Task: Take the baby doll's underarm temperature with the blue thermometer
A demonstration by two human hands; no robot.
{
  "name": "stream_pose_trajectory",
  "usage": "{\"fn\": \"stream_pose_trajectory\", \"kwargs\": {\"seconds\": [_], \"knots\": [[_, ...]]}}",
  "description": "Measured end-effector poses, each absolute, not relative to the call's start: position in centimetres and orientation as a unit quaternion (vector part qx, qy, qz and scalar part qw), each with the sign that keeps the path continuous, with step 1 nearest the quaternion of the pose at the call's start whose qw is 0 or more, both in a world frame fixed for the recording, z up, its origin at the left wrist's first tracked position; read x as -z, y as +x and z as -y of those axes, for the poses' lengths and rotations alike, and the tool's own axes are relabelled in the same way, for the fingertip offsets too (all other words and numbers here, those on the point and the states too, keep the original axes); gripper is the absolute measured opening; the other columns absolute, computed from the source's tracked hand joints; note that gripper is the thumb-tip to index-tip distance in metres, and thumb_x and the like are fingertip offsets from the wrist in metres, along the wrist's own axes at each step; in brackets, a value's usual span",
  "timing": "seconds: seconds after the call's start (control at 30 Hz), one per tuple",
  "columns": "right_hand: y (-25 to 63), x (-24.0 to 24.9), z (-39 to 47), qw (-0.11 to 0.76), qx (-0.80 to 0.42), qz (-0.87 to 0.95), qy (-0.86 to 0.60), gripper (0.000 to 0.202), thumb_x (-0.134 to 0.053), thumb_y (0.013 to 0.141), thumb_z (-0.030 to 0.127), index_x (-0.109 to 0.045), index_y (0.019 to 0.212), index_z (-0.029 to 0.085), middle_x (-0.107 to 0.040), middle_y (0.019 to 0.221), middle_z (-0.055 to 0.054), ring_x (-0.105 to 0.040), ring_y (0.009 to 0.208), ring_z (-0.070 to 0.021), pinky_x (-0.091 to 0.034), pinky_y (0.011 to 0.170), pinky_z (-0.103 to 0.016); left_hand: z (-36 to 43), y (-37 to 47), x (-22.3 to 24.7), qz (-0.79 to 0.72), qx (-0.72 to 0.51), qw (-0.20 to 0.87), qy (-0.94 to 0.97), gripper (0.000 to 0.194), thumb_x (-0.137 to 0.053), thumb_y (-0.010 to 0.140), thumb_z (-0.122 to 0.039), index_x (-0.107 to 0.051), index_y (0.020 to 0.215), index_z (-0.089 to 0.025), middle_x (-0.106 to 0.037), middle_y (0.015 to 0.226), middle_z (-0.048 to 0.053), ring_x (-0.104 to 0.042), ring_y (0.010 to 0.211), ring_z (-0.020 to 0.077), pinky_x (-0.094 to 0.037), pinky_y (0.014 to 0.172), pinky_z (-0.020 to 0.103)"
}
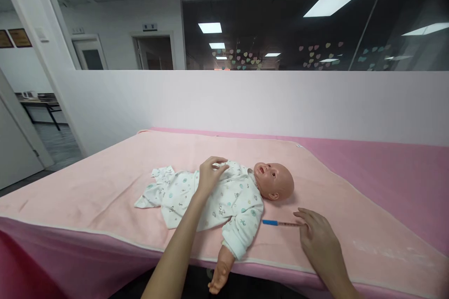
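Observation:
A baby doll point(275, 180) in a white printed romper point(224, 196) lies on its back, head to the right, with one arm hanging over the near edge. My left hand point(210, 175) is over the doll's chest, its fingers curved and the thumb apart from them; nothing shows between them. Beside the doll's shoulder, a thin clear stick with a blue end, like a thermometer point(280, 223), rests on the peach blanket point(115, 173). The fingers and thumb of my right hand point(321, 240) close around its right end, which they partly hide.
Under the blanket is a pink cover point(396, 182), which also hangs down the near side. A low white wall point(245, 103) with dark glass above it runs along the back. At the far left stand a white door point(17, 135) and a table point(42, 104).

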State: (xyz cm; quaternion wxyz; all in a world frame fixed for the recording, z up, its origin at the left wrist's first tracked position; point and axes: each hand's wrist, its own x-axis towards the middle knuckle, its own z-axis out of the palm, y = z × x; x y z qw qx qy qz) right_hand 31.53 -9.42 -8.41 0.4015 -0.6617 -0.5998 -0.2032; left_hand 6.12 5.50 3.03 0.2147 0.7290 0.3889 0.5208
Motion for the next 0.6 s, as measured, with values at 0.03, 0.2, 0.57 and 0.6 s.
{"fn": "stream_pose_trajectory", "kwargs": {"seconds": [0.03, 0.2, 0.57, 0.6], "knots": [[32.6, 9.1, 9.5, 0.381, 0.192, 0.608, -0.669, 0.030, -0.035, 0.077, 0.020, -0.062, 0.089, 0.016, -0.066, 0.093, -0.011, -0.061, 0.091, -0.0256, -0.049, 0.080, -0.043, -6.5, 6.9, -3.1, -0.371, -0.470, 0.272, 0.754, 0.020, -0.057, 0.073, -0.031, -0.068, 0.084, -0.019, -0.066, 0.084, 0.003, -0.057, 0.073, 0.0159, -0.044, 0.065, 0.026], [34.3, 11.0, 9.1, 0.351, 0.144, 0.621, -0.686, 0.033, -0.035, 0.081, 0.025, -0.064, 0.090, 0.014, -0.068, 0.095, -0.011, -0.063, 0.090, -0.0243, -0.050, 0.082, -0.042, -9.0, 8.6, -1.3, -0.335, -0.318, 0.330, 0.823, 0.028, -0.064, 0.064, -0.043, -0.072, 0.074, -0.018, -0.065, 0.064, 0.002, -0.051, 0.056, 0.0127, -0.035, 0.052, 0.024], [32.5, 8.4, 10.5, 0.404, 0.108, 0.619, -0.665, 0.033, -0.035, 0.089, 0.037, -0.065, 0.089, 0.023, -0.068, 0.092, -0.006, -0.064, 0.084, -0.0197, -0.052, 0.076, -0.033, -9.5, 7.8, -1.2, -0.328, -0.393, 0.479, 0.713, 0.018, -0.068, 0.062, -0.034, -0.066, 0.061, -0.016, -0.061, 0.065, 0.000, -0.053, 0.065, 0.0135, -0.040, 0.063, 0.024], [32.3, 7.5, 10.7, 0.406, 0.116, 0.627, -0.655, 0.034, -0.034, 0.089, 0.037, -0.065, 0.089, 0.023, -0.068, 0.092, -0.006, -0.064, 0.084, -0.0192, -0.051, 0.074, -0.032, -10.1, 7.7, -0.9, -0.353, -0.439, 0.504, 0.655, 0.020, -0.068, 0.062, -0.035, -0.064, 0.060, -0.015, -0.060, 0.061, 0.000, -0.053, 0.063, 0.0134, -0.041, 0.062, 0.024]]}}
